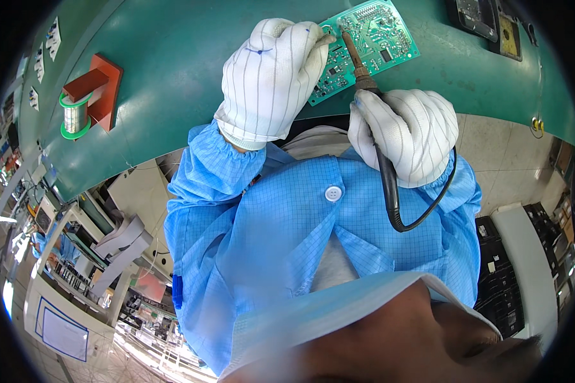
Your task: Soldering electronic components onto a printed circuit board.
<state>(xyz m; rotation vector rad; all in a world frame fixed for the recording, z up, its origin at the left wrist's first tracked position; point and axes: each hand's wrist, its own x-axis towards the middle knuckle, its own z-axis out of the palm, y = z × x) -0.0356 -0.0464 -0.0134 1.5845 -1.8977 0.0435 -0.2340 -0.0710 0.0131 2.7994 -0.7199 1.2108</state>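
Note:
A green circuit board [397,37] lies at a slant on the green table, partly covered by both hands. My right hand [410,131], in a white striped glove, is closed around the handle of a soldering iron [366,76]. The iron's brown tip reaches the upper part of the board; whether it touches cannot be told. My left hand [268,80], gloved alike, is at the board's left edge with fingers pinched together. Anything thin between those fingertips is too small to make out.
On the green table [172,70], a spool of solder wire [76,117] sits on a red-brown holder [112,86] at the left. A dark tray [474,18] and a yellowish sponge [509,38] are at the far right. The iron's black cord [436,205] loops below my right hand.

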